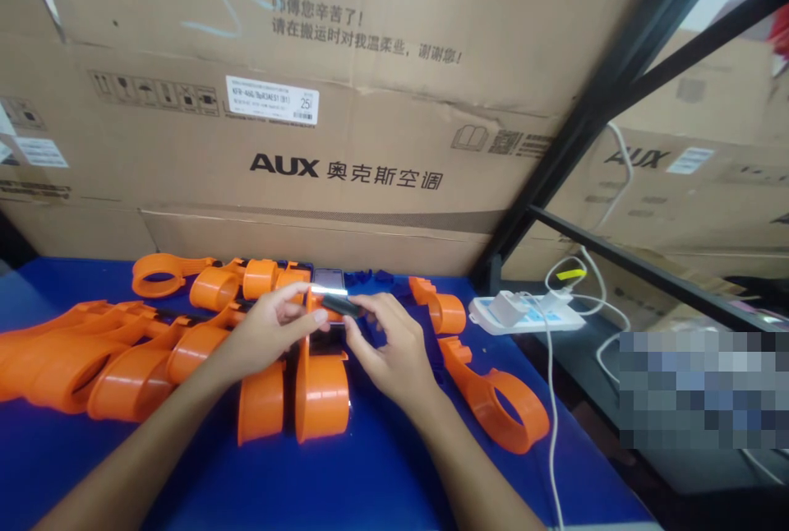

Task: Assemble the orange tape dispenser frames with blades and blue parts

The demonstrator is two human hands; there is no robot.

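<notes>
Over the blue tabletop, my left hand is closed on the upper end of an orange plastic part with a wide ring at its lower end. Thumb and fingers of my right hand pinch a short black piece, which lies against that upper end. Whether the two are joined I cannot tell. Just behind the hands is a small flat grey-topped item, partly covered. Several similar orange ringed parts, some with black ends, crowd the left side. Another orange ringed part lies to the right of my right hand.
A white power strip with plugs sits at the right edge, its white cable running down across the tabletop. Behind stands a large cardboard box. A black metal frame slants along the right. Dark blue pieces lie at the back.
</notes>
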